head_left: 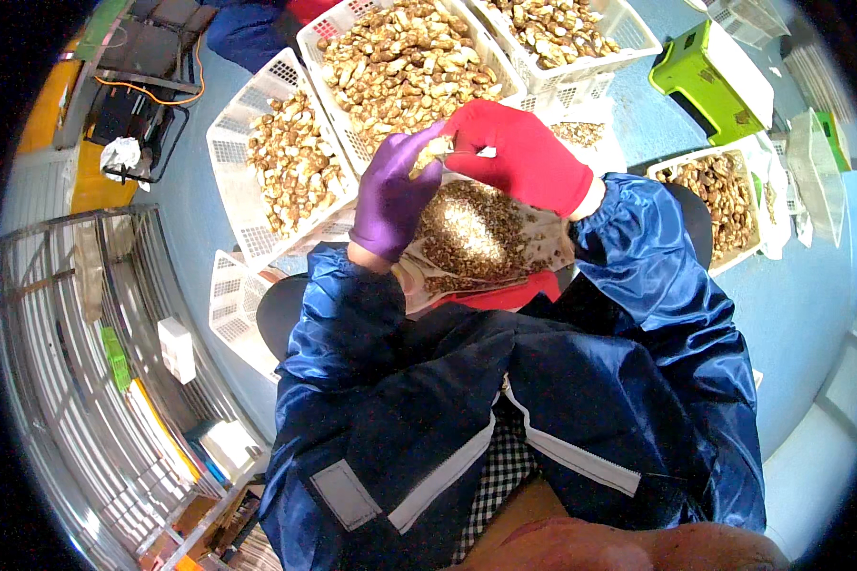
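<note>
My left hand point(393, 198), in a purple glove, is closed around a pale mushroom point(431, 157) held up in front of me. Close beside it, my right hand point(528, 160) in a red glove has its fingers bent together near the mushroom. A small whitish bit point(487, 151) shows at the red fingers; what they grip is too small to tell. Below both hands lies a heap of small brown trimmings point(471, 233) on a pale sheet. Just beyond them stands a white crate point(305, 36) full of brown-capped mushrooms point(405, 67).
White perforated crates of mushrooms stand at the left point(229, 143) and far right point(628, 57). Another white basket point(662, 173) of mushrooms sits at the right, near a green-and-white stool point(700, 81). A metal rack point(86, 314) is at the left on the blue floor point(195, 214).
</note>
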